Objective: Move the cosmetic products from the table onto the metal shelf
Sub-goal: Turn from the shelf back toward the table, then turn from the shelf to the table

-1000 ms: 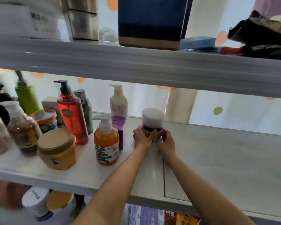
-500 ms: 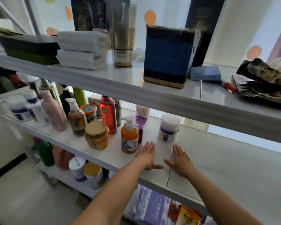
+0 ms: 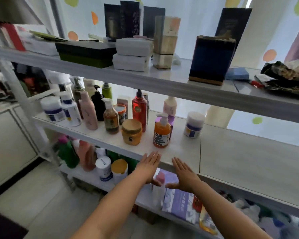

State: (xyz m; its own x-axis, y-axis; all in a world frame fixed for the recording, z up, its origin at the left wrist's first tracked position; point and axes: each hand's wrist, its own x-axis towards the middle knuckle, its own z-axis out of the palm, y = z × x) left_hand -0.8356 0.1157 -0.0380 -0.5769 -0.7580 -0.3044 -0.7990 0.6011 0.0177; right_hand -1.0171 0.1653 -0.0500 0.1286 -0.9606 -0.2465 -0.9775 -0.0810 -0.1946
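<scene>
Now both hands off the shelf: left hand [image 3: 149, 167] and right hand [image 3: 184, 173] flat, palms down, fingers [image 3: 154, 156] straight and lightly spread, holding nothing, hovering just in front of the middle shelf [image 3: 240, 159] near edge. White-lidded cream jar [image 3: 193, 125] with blue label standing upright and alone on the middle shelf, right of the orange pump bottle [image 3: 162, 133], apart from it, well clear of both hands. Released since a second ago, when both hands were cupped around that jar; half a second ago hands already open and resting near the shelf edge, now pulled back further toward the body. Camera also further back and higher than before: top shelf boxes and lower shelf items in view. Jar position unchanged against the last two frames. Meaning for task: this placement looks done, jar settled, no wobble visible. Other products on the same shelf to the left: amber jar [image 3: 131, 131] with tan lid, red pump bottle [image 3: 139, 109], brown pump bottle [image 3: 111, 118], pink bottle [image 3: 89, 113]. Surface with remaining cosmetics not in view, so count left cannot be told. Likely next: turn away for another item. Free room on the shelf's right half.
</scene>
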